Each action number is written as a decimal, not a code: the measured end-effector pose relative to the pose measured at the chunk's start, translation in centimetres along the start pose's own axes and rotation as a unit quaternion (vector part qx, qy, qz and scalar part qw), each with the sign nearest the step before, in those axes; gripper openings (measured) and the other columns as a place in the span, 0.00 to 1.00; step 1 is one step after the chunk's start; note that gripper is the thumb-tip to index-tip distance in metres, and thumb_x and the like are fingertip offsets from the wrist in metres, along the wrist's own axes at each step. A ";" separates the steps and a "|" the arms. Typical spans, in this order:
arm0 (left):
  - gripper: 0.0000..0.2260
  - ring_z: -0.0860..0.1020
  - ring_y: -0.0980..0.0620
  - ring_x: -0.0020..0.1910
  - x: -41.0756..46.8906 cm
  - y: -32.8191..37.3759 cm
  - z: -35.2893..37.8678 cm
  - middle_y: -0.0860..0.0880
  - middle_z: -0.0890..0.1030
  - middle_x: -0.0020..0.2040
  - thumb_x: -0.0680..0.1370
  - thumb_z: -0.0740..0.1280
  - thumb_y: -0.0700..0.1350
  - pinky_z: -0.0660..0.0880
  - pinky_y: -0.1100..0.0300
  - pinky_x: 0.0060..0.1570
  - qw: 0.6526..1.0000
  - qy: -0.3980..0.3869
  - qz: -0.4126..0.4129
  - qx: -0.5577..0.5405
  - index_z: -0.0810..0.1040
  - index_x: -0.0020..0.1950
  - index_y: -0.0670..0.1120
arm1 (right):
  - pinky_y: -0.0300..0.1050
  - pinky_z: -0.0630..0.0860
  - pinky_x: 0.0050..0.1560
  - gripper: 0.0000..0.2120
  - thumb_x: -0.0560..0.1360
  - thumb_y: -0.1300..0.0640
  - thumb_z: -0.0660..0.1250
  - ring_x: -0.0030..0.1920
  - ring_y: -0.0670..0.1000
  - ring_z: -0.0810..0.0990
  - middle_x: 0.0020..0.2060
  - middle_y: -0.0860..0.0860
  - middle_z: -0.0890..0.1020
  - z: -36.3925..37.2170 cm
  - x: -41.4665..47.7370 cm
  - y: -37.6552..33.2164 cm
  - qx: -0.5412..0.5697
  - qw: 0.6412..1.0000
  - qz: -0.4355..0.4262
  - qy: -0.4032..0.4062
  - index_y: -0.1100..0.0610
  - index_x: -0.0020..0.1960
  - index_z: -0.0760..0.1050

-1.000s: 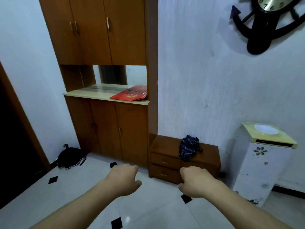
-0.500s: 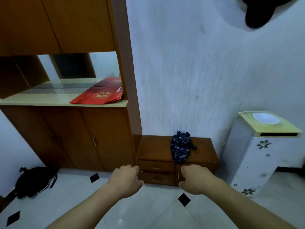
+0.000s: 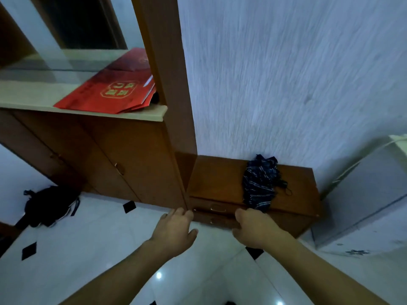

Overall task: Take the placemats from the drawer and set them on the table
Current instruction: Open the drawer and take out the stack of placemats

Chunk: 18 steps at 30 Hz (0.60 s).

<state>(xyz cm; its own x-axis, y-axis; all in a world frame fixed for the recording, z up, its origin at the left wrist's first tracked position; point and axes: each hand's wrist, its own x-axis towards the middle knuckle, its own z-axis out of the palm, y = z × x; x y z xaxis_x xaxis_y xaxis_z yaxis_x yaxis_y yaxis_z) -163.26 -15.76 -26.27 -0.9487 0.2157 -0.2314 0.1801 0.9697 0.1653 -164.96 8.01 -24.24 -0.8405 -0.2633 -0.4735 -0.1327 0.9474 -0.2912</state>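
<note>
A low brown drawer chest (image 3: 218, 179) stands on the floor against the white wall, its two drawers closed. The upper drawer's metal handle (image 3: 217, 208) shows between my hands. My left hand (image 3: 175, 232) hovers just left of the drawer fronts, fingers loosely curled, holding nothing. My right hand (image 3: 256, 227) hangs in front of the lower drawer, fingers curled under, and hides part of it. No placemats are in view.
A dark striped cloth (image 3: 261, 183) lies on the chest's top. A tall wooden cabinet (image 3: 136, 155) with a red bag (image 3: 108, 93) on its shelf stands left. A white appliance (image 3: 370, 199) stands right. A black bag (image 3: 49, 205) lies on the tiled floor.
I have come closer and lower toward the drawer chest. Both hands have reached forward and now sit right at its drawer fronts. The picture is blurred by the motion.
</note>
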 end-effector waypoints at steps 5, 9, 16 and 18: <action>0.20 0.71 0.47 0.62 5.1 -3.2 2.1 0.47 0.76 0.63 0.78 0.61 0.57 0.70 0.52 0.59 1.000 -0.022 0.021 -0.009 0.71 0.67 0.49 | 0.50 0.75 0.54 0.19 0.76 0.44 0.63 0.54 0.56 0.75 0.56 0.55 0.75 1.6 4.3 -0.1 0.036 0.998 0.035 0.035 0.54 0.62 0.69; 0.22 0.70 0.48 0.64 8.8 -6.1 4.3 0.48 0.74 0.67 0.78 0.61 0.58 0.69 0.53 0.63 0.998 -0.049 0.044 -0.016 0.70 0.68 0.49 | 0.45 0.73 0.52 0.19 0.76 0.44 0.64 0.54 0.53 0.76 0.58 0.53 0.76 4.9 7.1 -0.8 0.098 0.990 0.075 0.072 0.52 0.63 0.70; 0.22 0.69 0.46 0.65 17.8 -10.5 14.7 0.46 0.71 0.68 0.78 0.63 0.57 0.69 0.52 0.63 0.997 -0.057 0.049 -0.021 0.70 0.68 0.48 | 0.47 0.75 0.53 0.21 0.76 0.42 0.63 0.54 0.52 0.75 0.55 0.53 0.76 14.2 18.2 1.2 0.154 0.979 0.114 0.076 0.54 0.64 0.71; 0.23 0.69 0.45 0.66 20.9 -11.4 19.4 0.45 0.71 0.69 0.78 0.63 0.56 0.68 0.52 0.64 0.997 -0.061 0.046 -0.021 0.69 0.69 0.48 | 0.47 0.75 0.54 0.21 0.77 0.43 0.64 0.54 0.53 0.75 0.55 0.54 0.76 17.7 22.3 2.9 0.156 0.980 0.106 0.068 0.54 0.64 0.71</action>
<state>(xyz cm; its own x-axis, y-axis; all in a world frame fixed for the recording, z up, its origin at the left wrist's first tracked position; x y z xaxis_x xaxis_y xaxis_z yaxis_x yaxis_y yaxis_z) -180.06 -20.06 -51.55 -0.8894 0.3186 -0.3279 0.2516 0.9399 0.2309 -174.78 1.65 -50.33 -0.8973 -0.0204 -0.4409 0.2005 0.8711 -0.4483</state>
